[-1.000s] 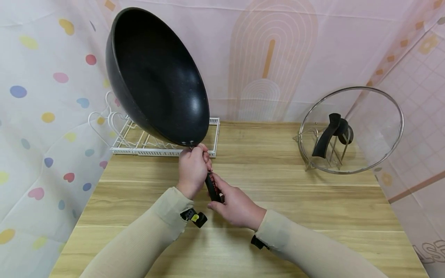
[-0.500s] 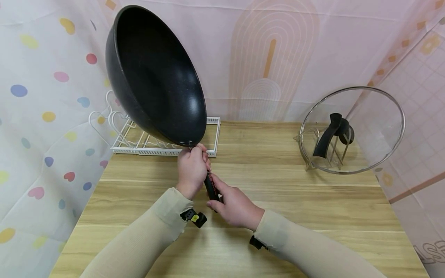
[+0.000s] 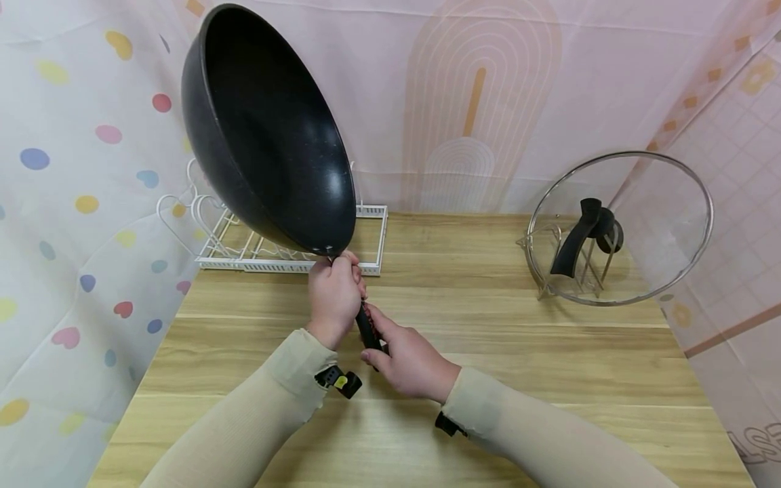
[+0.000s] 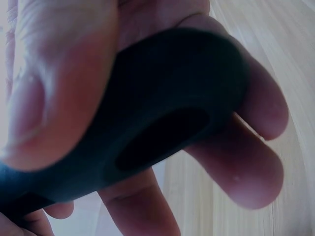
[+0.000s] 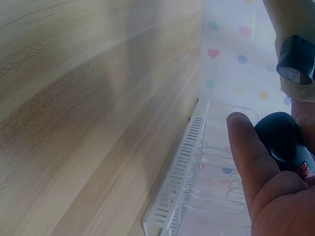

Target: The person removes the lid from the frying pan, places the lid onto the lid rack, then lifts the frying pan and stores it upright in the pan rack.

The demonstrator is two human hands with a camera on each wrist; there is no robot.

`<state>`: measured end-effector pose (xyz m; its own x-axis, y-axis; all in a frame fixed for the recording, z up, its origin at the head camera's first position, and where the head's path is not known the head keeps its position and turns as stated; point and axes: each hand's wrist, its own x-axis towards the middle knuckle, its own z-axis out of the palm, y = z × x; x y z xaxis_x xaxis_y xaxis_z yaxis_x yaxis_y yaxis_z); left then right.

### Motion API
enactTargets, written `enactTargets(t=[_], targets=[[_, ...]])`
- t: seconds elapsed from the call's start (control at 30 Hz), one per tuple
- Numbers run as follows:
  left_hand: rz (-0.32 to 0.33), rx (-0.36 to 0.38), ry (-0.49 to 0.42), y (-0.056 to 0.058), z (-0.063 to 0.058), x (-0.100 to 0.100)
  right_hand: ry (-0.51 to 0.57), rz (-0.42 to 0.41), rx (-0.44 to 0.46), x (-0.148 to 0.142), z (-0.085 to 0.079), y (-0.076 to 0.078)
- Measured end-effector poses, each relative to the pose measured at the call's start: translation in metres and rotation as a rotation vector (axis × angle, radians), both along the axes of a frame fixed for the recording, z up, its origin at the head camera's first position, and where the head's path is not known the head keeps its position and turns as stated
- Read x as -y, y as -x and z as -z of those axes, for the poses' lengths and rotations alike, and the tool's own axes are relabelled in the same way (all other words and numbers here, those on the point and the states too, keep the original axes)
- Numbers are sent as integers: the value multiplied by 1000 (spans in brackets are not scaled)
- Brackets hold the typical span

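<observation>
A deep black wok point(image 3: 277, 146) is held up, tilted on its side with its dark inside facing right and toward me. My left hand point(image 3: 335, 296) grips its handle point(image 3: 367, 329) right below the rim. Lower down, my right hand point(image 3: 410, 361) holds the handle near its end, thumb on the near side. Close up in the left wrist view, fingers and a thumb surround the black handle end point(image 4: 211, 73) with its oval hole. The right wrist view shows the handle's rounded tip point(image 5: 280, 132) beside a finger point(image 5: 248, 152).
A white wire dish rack point(image 3: 287, 268) stands behind and below the wok at the back left, partly hidden by it. At the back right, a glass lid with a black handle point(image 3: 573, 247) leans on a wire stand point(image 3: 593, 274). Both stand on the wooden table point(image 3: 518, 352).
The wok has turned slightly, so its opening looks narrower, and it has shifted a little up and left. Both hands have moved slightly left with the handle, keeping their grip.
</observation>
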<state>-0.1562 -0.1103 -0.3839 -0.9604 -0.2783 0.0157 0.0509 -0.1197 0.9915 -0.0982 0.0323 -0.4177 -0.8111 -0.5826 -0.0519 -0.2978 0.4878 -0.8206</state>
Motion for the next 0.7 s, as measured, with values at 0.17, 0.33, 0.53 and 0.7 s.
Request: enactTargets(t=[0.17, 0.33, 0.53, 0.7], targets=[[-4, -2, -2, 0, -1, 1, -8, -5, -14, 2, 0, 1], [-12, 1, 6, 0, -1, 1, -4, -14, -18, 3, 0, 2], [-5, -9, -15, 1, 1, 3, -22, -15, 2, 4, 0, 2], [0, -15, -17, 2, 2, 4, -23, -19, 20, 6, 1, 3]])
